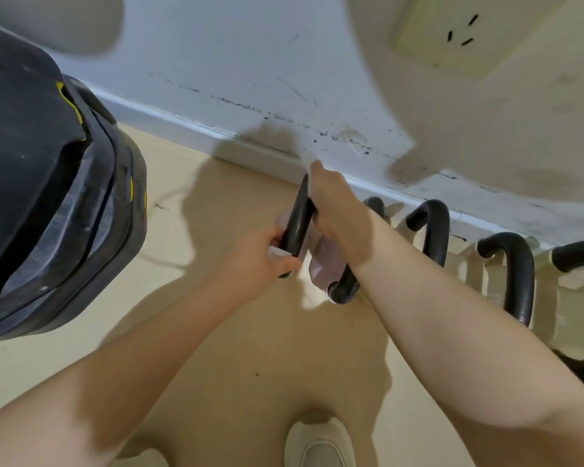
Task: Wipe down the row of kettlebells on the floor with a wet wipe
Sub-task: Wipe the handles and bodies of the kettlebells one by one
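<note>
A row of kettlebells with black handles stands along the wall's baseboard. At its left end, the nearest kettlebell (pixel 322 264) has a pinkish body and looks tilted. My right hand (pixel 338 210) is closed around the top of its black handle (pixel 299 217). My left hand (pixel 257 264) presses a white wet wipe (pixel 279 253) against the lower part of that handle. To the right stand three more kettlebells with pale bodies: one (pixel 434 230) is partly behind my right forearm, then a second (pixel 516 278) and a third (pixel 580 261).
A stack of black weight plates (pixel 54 203) with yellow markings fills the left side. A wall socket (pixel 452 38) sits on the scuffed wall at the upper right. My white shoe (pixel 321 446) is on the beige floor (pixel 250 348) below my arms.
</note>
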